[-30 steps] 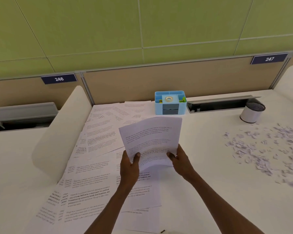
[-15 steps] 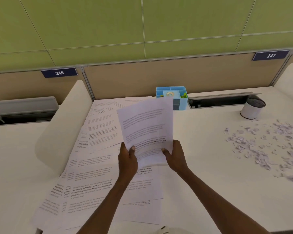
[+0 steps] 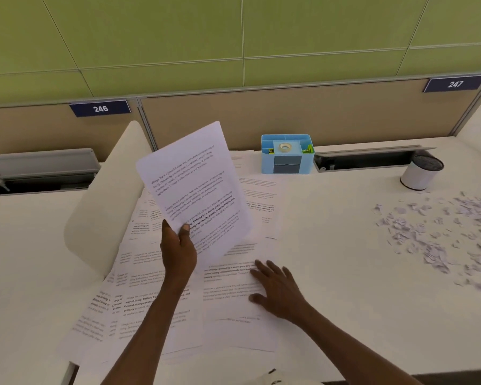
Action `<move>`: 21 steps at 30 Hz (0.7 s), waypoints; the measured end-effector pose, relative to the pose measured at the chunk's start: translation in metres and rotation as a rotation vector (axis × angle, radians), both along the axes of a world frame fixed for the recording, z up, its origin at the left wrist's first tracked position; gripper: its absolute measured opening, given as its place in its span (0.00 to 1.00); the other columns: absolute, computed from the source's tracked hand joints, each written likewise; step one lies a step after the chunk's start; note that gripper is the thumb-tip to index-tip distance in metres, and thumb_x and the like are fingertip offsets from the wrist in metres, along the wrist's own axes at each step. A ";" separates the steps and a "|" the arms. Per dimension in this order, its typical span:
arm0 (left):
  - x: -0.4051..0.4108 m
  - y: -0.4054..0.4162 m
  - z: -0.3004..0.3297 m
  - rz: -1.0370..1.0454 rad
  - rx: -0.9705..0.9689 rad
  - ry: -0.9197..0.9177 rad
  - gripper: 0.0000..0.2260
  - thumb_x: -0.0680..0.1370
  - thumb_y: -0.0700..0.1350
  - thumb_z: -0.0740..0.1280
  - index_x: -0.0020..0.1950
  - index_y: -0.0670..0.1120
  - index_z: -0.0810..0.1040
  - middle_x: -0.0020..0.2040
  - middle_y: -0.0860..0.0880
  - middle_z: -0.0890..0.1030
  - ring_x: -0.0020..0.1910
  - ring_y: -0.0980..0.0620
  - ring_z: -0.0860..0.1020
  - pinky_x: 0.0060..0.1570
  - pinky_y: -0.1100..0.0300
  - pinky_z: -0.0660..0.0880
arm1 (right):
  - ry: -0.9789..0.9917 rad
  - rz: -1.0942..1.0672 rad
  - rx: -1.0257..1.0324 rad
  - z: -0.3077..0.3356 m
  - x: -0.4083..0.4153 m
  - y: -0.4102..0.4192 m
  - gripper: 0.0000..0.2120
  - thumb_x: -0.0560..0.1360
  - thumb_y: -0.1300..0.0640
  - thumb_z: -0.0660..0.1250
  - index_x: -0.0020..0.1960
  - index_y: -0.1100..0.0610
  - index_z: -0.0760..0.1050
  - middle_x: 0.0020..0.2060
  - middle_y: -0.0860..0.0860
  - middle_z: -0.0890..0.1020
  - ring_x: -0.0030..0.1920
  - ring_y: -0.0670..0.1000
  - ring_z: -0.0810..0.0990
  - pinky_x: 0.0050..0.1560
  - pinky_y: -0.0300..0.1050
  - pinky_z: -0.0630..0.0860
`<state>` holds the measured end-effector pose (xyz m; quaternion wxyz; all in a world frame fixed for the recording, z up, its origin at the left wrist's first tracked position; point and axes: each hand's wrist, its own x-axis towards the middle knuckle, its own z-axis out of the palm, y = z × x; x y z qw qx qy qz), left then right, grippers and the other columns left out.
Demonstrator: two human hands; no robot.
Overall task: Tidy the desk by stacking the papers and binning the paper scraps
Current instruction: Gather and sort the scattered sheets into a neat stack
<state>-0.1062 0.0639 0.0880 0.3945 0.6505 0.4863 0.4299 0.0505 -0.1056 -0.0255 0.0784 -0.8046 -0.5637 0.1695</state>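
My left hand grips the lower edge of a small stack of printed sheets, held up and tilted left above the desk. My right hand rests flat, fingers spread, on a loose printed sheet lying on the white desk. Several more printed papers lie spread and overlapping across the left half of the desk, reaching back toward the partition. A scatter of torn paper scraps covers the right side of the desk. A small white bin with a dark mesh top stands behind the scraps.
A blue desk organiser with a tape roll stands at the back centre. An open cable tray runs beside it, another at the far left. A cream curved divider borders the papers on the left. The desk's front edge is near.
My right hand has let go of the held sheets and dropped flat onto a sheet on the desk. My left hand alone now holds the stack, raised and tilted left.
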 end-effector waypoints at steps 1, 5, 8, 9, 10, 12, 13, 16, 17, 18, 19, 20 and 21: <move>0.000 -0.001 -0.002 -0.001 -0.010 0.002 0.24 0.83 0.41 0.61 0.79 0.45 0.58 0.75 0.45 0.68 0.72 0.45 0.70 0.68 0.48 0.70 | 0.004 -0.018 -0.011 0.003 0.008 -0.003 0.34 0.75 0.36 0.60 0.77 0.45 0.55 0.78 0.43 0.49 0.78 0.48 0.46 0.75 0.56 0.45; 0.000 -0.005 -0.007 -0.021 -0.030 0.008 0.25 0.83 0.41 0.61 0.79 0.46 0.58 0.74 0.45 0.69 0.71 0.44 0.71 0.64 0.45 0.75 | 0.053 -0.096 -0.062 0.010 0.044 -0.018 0.34 0.73 0.41 0.66 0.76 0.43 0.58 0.77 0.41 0.51 0.78 0.46 0.46 0.76 0.55 0.46; 0.002 -0.008 -0.009 -0.039 -0.035 0.009 0.26 0.83 0.41 0.61 0.79 0.47 0.56 0.75 0.45 0.67 0.72 0.44 0.70 0.64 0.48 0.75 | 0.080 -0.179 -0.102 0.015 0.074 -0.031 0.33 0.72 0.47 0.70 0.74 0.40 0.61 0.78 0.44 0.51 0.78 0.48 0.48 0.76 0.55 0.50; 0.003 -0.008 -0.010 -0.043 -0.035 0.012 0.26 0.83 0.41 0.61 0.79 0.46 0.56 0.76 0.45 0.67 0.72 0.44 0.70 0.64 0.50 0.75 | 0.095 -0.218 -0.113 0.017 0.083 -0.034 0.33 0.72 0.49 0.71 0.73 0.40 0.63 0.78 0.46 0.51 0.78 0.50 0.48 0.75 0.54 0.53; 0.004 -0.009 -0.010 -0.047 -0.034 0.014 0.26 0.83 0.41 0.61 0.79 0.46 0.56 0.76 0.45 0.67 0.72 0.44 0.70 0.63 0.52 0.74 | 0.112 -0.262 -0.117 0.019 0.090 -0.037 0.31 0.72 0.51 0.72 0.72 0.40 0.65 0.78 0.49 0.52 0.78 0.52 0.50 0.74 0.54 0.56; 0.007 -0.012 -0.010 -0.054 -0.031 0.011 0.26 0.83 0.41 0.61 0.79 0.46 0.56 0.76 0.45 0.66 0.72 0.44 0.69 0.62 0.56 0.73 | 0.134 -0.373 -0.092 0.022 0.099 -0.038 0.29 0.72 0.51 0.72 0.71 0.47 0.67 0.76 0.56 0.58 0.76 0.56 0.55 0.72 0.53 0.61; 0.008 -0.013 -0.010 -0.060 -0.034 0.007 0.26 0.83 0.41 0.61 0.79 0.46 0.56 0.76 0.45 0.66 0.73 0.44 0.69 0.63 0.54 0.73 | 0.123 -0.441 -0.067 0.022 0.101 -0.038 0.30 0.72 0.47 0.71 0.71 0.52 0.67 0.73 0.59 0.63 0.73 0.58 0.59 0.70 0.53 0.63; 0.012 -0.016 -0.008 -0.071 -0.061 0.001 0.26 0.83 0.41 0.61 0.79 0.47 0.56 0.76 0.45 0.66 0.72 0.43 0.70 0.64 0.45 0.75 | 0.018 -0.620 -0.056 0.025 0.091 -0.032 0.40 0.65 0.34 0.72 0.63 0.62 0.66 0.59 0.59 0.70 0.60 0.61 0.69 0.58 0.53 0.72; 0.014 -0.017 -0.008 -0.073 -0.068 0.002 0.26 0.83 0.41 0.61 0.79 0.47 0.56 0.76 0.45 0.66 0.71 0.43 0.71 0.64 0.44 0.75 | -0.033 -0.630 -0.084 0.026 0.086 -0.030 0.41 0.63 0.32 0.72 0.60 0.63 0.67 0.57 0.59 0.71 0.58 0.60 0.70 0.55 0.53 0.73; 0.015 -0.018 -0.008 -0.074 -0.073 0.003 0.26 0.83 0.41 0.61 0.79 0.47 0.56 0.76 0.44 0.66 0.71 0.43 0.71 0.64 0.43 0.75 | -0.063 -0.630 -0.112 0.025 0.082 -0.028 0.42 0.62 0.31 0.72 0.59 0.63 0.68 0.56 0.58 0.71 0.57 0.59 0.70 0.54 0.53 0.73; 0.017 -0.020 -0.007 -0.075 -0.076 0.002 0.26 0.83 0.41 0.61 0.79 0.46 0.55 0.76 0.44 0.66 0.72 0.43 0.70 0.64 0.43 0.75 | -0.065 -0.636 -0.130 0.025 0.080 -0.026 0.41 0.63 0.32 0.73 0.59 0.63 0.68 0.56 0.58 0.71 0.58 0.59 0.70 0.54 0.53 0.73; 0.018 -0.021 -0.007 -0.076 -0.076 -0.001 0.26 0.83 0.41 0.61 0.80 0.46 0.55 0.76 0.44 0.66 0.72 0.43 0.70 0.64 0.43 0.75 | -0.039 -0.649 -0.143 0.027 0.079 -0.023 0.40 0.63 0.33 0.74 0.60 0.63 0.68 0.57 0.58 0.72 0.59 0.59 0.69 0.55 0.54 0.72; 0.020 -0.022 -0.006 -0.076 -0.074 -0.003 0.26 0.83 0.41 0.61 0.80 0.46 0.55 0.76 0.44 0.65 0.72 0.43 0.70 0.64 0.43 0.75 | -0.001 -0.668 -0.153 0.029 0.080 -0.020 0.40 0.63 0.35 0.75 0.61 0.62 0.68 0.58 0.58 0.72 0.61 0.59 0.69 0.57 0.55 0.72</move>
